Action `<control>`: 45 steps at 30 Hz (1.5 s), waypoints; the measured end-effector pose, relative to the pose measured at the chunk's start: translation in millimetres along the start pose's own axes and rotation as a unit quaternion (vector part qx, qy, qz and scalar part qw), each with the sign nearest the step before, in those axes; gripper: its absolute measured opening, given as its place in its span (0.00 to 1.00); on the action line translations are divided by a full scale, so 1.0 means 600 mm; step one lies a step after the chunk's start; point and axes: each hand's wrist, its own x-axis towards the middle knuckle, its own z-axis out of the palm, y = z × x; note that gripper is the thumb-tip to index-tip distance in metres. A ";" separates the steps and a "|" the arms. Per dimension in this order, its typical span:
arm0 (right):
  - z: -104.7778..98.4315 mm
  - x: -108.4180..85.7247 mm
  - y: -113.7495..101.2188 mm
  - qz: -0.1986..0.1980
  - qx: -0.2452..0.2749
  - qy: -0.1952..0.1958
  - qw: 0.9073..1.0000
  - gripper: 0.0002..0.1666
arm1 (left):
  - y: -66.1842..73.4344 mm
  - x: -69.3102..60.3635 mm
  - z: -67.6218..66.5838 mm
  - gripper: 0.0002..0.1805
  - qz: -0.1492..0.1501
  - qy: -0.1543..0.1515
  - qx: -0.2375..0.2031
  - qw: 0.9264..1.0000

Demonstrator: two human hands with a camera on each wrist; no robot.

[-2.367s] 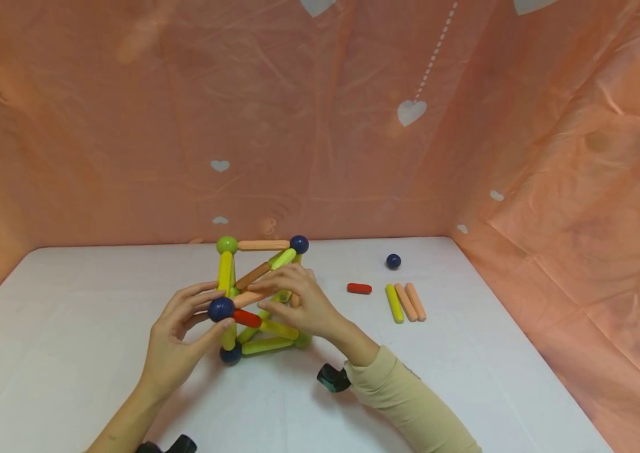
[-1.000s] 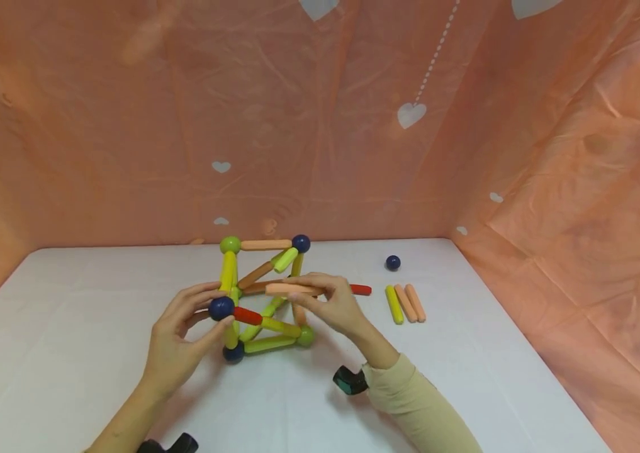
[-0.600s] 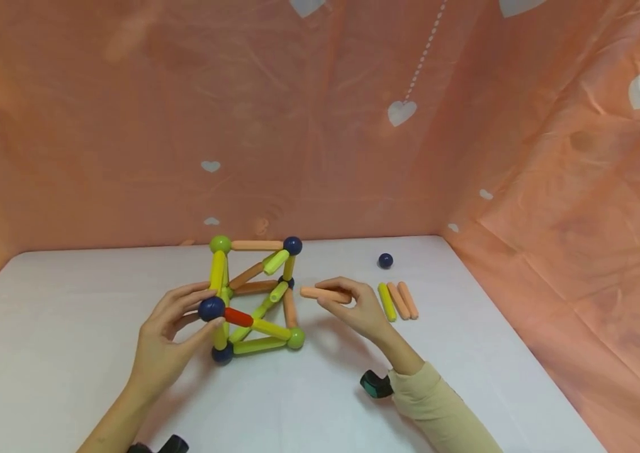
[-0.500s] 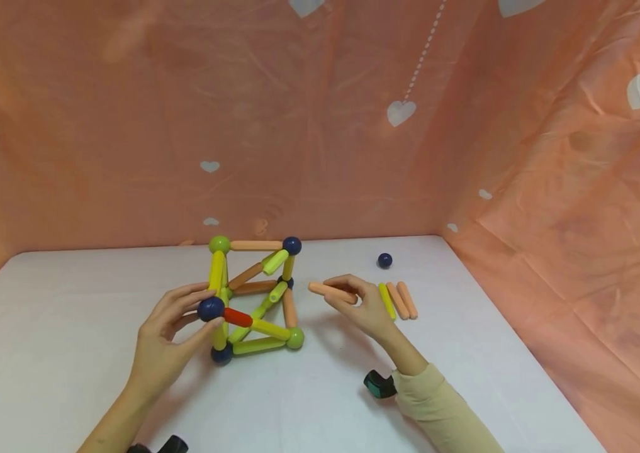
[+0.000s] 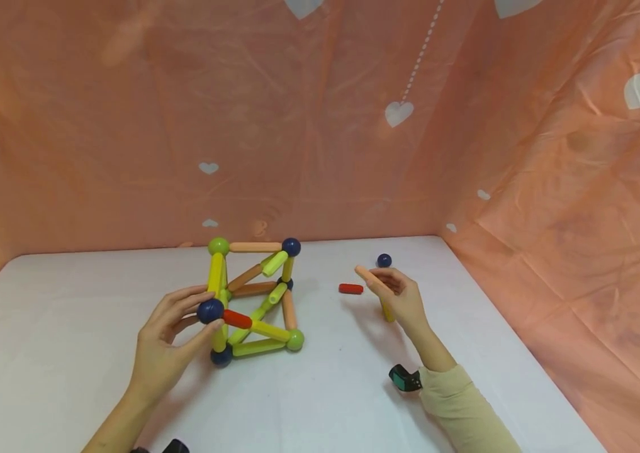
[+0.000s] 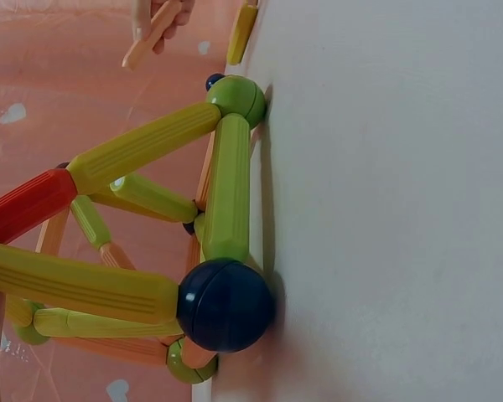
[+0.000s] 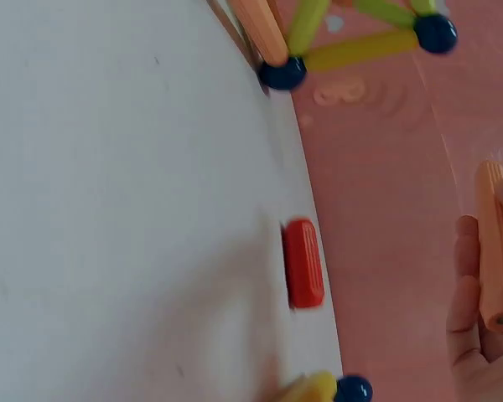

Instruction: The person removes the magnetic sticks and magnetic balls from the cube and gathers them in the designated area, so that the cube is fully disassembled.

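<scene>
Pinching firmly, the right hand [image 5: 407, 305] sits at four o'clock in our head view, thumb and fingers closed on a peach stick [image 5: 374, 280] that tilts towards ten o'clock, clear of the table [image 5: 320, 402]. Loose parts crowd it: a yellow stick [image 5: 388, 312] at eight o'clock, partly hidden by the hand; a dark blue ball [image 5: 384, 260] at eleven, which could roll away if a knuckle clips it; and, farther out between nine and ten, a short red stick [image 5: 350, 289]. Over to eight o'clock, where the left hand [image 5: 167, 340] has thumb and fingertips around a corner ball [image 5: 209, 311], and we're wary: that corner is up off the table, so a slackened grip could let it sag. From it a red bar [image 5: 237, 319] heads towards four o'clock and meets a yellow bar [image 5: 270, 330] end to end, no ball between; we'd call that seam the weak spot, liable to buckle under a twist. Beyond, at two o'clock, stands the rest of the framework [image 5: 248, 275], where one lime stick [image 6: 155, 198] seems to have a bare end, so a jolt might swing it loose
</scene>
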 end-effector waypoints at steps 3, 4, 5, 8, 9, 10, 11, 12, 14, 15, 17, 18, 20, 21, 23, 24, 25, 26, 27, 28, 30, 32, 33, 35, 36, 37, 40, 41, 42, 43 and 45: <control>-0.015 0.005 0.003 0.023 -0.005 0.014 1.000 0.18 | 0.000 0.001 0.000 0.28 0.004 0.002 -0.003 1.000; -0.020 0.007 0.004 0.027 -0.008 0.018 0.999 0.18 | 0.000 0.001 0.000 0.28 0.004 0.002 -0.004 1.000; -0.024 0.009 0.007 0.031 -0.016 0.021 0.999 0.19 | -0.001 0.001 0.000 0.28 0.005 0.003 -0.004 1.000; -0.037 0.012 0.015 0.042 -0.036 0.033 0.998 0.19 | -0.001 0.001 0.000 0.28 0.004 0.004 -0.006 1.000; -0.042 0.013 0.019 0.047 -0.045 0.040 0.997 0.19 | -0.001 0.000 0.000 0.28 0.003 0.004 -0.006 1.000; -0.046 0.014 0.022 0.051 -0.050 0.048 0.996 0.19 | -0.001 0.000 0.000 0.28 0.003 0.003 -0.005 1.000; -0.051 0.014 0.025 0.054 -0.057 0.056 0.995 0.18 | -0.001 0.000 0.000 0.28 0.002 0.003 -0.005 1.000; -0.055 0.014 0.028 0.055 -0.062 0.064 0.995 0.18 | -0.001 0.000 0.000 0.28 0.002 0.002 -0.005 1.000; -0.062 0.015 0.033 0.058 -0.071 0.078 0.993 0.18 | 0.000 -0.001 0.000 0.28 0.000 0.001 -0.004 1.000; -0.065 0.015 0.036 0.059 -0.072 0.085 0.992 0.18 | 0.000 -0.001 0.000 0.28 -0.001 0.001 -0.005 1.000; -0.069 0.016 0.040 0.061 -0.075 0.093 0.991 0.19 | 0.000 -0.001 0.000 0.28 -0.002 0.002 -0.006 1.000; -0.071 0.016 0.042 0.061 -0.075 0.098 0.991 0.19 | 0.000 -0.001 0.000 0.28 -0.001 0.002 -0.006 1.000; -0.075 0.017 0.047 0.068 -0.076 0.108 0.989 0.18 | -0.001 0.000 0.000 0.28 0.000 0.003 -0.007 1.000; -0.077 0.017 0.049 0.074 -0.078 0.114 0.988 0.18 | -0.001 0.000 0.001 0.28 0.001 0.003 -0.008 1.000; -0.082 0.017 0.053 0.094 -0.093 0.124 0.983 0.18 | -0.001 0.000 0.001 0.28 0.003 0.002 -0.009 1.000; -0.085 0.017 0.054 0.108 -0.103 0.129 0.980 0.18 | -0.001 0.000 0.001 0.28 0.003 0.002 -0.010 1.000; -0.088 0.017 0.056 0.123 -0.113 0.131 0.977 0.19 | -0.001 -0.001 0.001 0.28 0.003 0.002 -0.010 1.000; -0.091 0.018 0.057 0.139 -0.122 0.134 0.973 0.19 | -0.001 -0.001 0.001 0.28 0.002 0.002 -0.011 1.000; -0.093 0.018 0.059 0.154 -0.130 0.135 0.970 0.20 | -0.001 -0.001 0.001 0.28 0.000 0.001 -0.011 1.000; -0.096 0.019 0.060 0.166 -0.139 0.134 0.967 0.20 | -0.001 -0.001 0.001 0.28 -0.002 0.001 -0.010 1.000; -0.100 0.019 0.063 0.182 -0.145 0.131 0.964 0.21 | -0.001 -0.002 0.001 0.28 -0.009 0.000 -0.009 1.000; -0.104 0.020 0.066 0.195 -0.139 0.126 0.963 0.22 | -0.001 -0.002 0.000 0.27 -0.015 -0.001 -0.007 1.000; -0.105 0.019 0.066 0.201 -0.135 0.121 0.963 0.23 | -0.001 -0.002 0.000 0.27 -0.018 -0.001 -0.006 1.000; -0.106 0.020 0.069 0.218 -0.133 0.112 0.960 0.24 | -0.001 -0.002 0.000 0.27 -0.021 -0.002 -0.004 1.000; -0.107 0.020 0.070 0.228 -0.136 0.107 0.958 0.25 | 0.000 -0.002 0.000 0.27 -0.023 -0.002 -0.004 1.000; -0.107 0.020 0.072 0.237 -0.138 0.102 0.956 0.25 | 0.000 -0.002 0.000 0.27 -0.024 -0.002 -0.003 1.000; -0.108 0.020 0.078 0.263 -0.156 0.091 0.948 0.27 | 0.002 -0.003 0.001 0.27 -0.028 0.000 -0.004 1.000; -0.109 0.019 0.079 0.269 -0.163 0.088 0.945 0.27 | 0.002 -0.003 0.001 0.27 -0.029 0.000 -0.005 1.000; -0.109 0.018 0.081 0.271 -0.171 0.086 0.943 0.27 | 0.002 -0.003 0.001 0.27 -0.029 0.000 -0.005 1.000; -0.110 0.017 0.083 0.270 -0.178 0.085 0.942 0.26 | 0.002 -0.003 0.001 0.27 -0.028 0.000 -0.006 1.000; -0.112 0.016 0.088 0.267 -0.184 0.087 0.942 0.25 | 0.002 -0.003 0.001 0.27 -0.027 0.000 -0.007 1.000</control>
